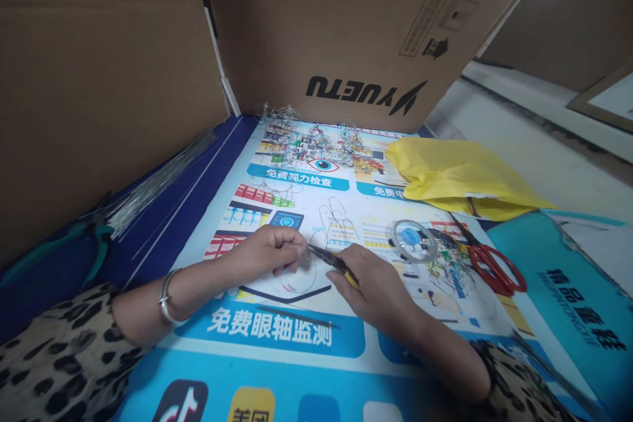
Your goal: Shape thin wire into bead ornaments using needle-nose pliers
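Observation:
Over the middle of a printed poster, my left hand (274, 252) is closed, its thumb and fingertips pinching a thin wire (315, 257). The wire bends into a loop that stands out against the poster. My right hand (373, 283) wraps around needle-nose pliers (329, 258) with yellow and black handles. The plier tips meet the wire right beside my left fingertips. Just beyond both hands lie a few thin bent wire shapes (339, 214). The exact grip of the jaws is too small to make out.
Tangled wire pieces (321, 138) lie at the back. Straight wires (158, 178) and teal-handled pliers (99, 237) rest at left. On the right are a tape roll (413, 241), red-handled scissors (497, 269), a yellow bag (459, 171) and a teal box (568, 290). Cardboard (346, 26) walls the back.

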`<state>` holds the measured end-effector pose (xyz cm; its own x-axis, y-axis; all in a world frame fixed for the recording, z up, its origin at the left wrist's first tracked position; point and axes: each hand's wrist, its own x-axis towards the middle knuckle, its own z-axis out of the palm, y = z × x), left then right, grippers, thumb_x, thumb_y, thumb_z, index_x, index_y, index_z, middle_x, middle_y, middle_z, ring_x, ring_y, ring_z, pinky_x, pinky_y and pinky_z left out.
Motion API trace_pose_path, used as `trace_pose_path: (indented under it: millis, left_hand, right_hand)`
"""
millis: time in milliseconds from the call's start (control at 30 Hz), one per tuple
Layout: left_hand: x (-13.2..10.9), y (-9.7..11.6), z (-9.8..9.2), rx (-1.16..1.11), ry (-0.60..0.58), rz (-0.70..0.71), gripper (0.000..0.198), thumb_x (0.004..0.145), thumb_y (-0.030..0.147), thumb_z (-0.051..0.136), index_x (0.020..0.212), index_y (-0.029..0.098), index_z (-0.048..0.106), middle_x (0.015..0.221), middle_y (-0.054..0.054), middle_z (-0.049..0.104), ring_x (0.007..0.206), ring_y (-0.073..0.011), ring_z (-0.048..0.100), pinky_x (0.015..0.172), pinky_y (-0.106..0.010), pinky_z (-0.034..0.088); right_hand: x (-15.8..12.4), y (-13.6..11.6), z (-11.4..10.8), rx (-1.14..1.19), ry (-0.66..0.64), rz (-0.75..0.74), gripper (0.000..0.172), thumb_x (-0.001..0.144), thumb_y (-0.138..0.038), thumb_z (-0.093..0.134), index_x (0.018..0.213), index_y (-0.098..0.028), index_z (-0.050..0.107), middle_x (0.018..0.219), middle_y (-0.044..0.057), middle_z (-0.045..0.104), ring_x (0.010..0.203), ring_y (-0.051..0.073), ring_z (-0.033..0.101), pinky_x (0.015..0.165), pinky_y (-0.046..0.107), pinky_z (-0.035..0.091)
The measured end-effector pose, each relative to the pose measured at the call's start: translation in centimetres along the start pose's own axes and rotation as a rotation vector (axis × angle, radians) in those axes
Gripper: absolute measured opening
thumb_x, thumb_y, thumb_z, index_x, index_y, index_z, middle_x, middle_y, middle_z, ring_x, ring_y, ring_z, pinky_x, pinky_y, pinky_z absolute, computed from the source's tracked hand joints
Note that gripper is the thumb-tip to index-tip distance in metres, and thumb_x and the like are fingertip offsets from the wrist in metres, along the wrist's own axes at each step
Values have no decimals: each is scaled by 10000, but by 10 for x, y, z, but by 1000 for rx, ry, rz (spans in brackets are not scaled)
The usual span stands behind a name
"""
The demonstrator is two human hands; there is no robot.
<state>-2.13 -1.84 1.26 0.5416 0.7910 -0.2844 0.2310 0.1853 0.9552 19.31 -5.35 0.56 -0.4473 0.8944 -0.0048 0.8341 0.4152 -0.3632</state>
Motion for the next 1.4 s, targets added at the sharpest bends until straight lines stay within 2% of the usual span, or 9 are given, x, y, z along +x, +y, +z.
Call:
trace_pose_path:
  millis: [233,1400]
  left_hand:
    - [0,1,0,2,12,-28,133,748,250,526,679,136,526,511,50,514,381,-34,362,397,-170,257]
    - [1,-5,-1,66,2,-46,130,751,239,520,659,149,502,499,53,531,342,-39,396,362,-159,278]
  right_hand:
    - [0,0,1,-37,8,-24,223,871,-350,427,943,-174,544,892,68,577,827,183,533,685,277,408]
    - [-1,-2,7,-206,30,-75,194,885,-303,410,953,-181,545,883,62,580,788,176,528,613,260,376]
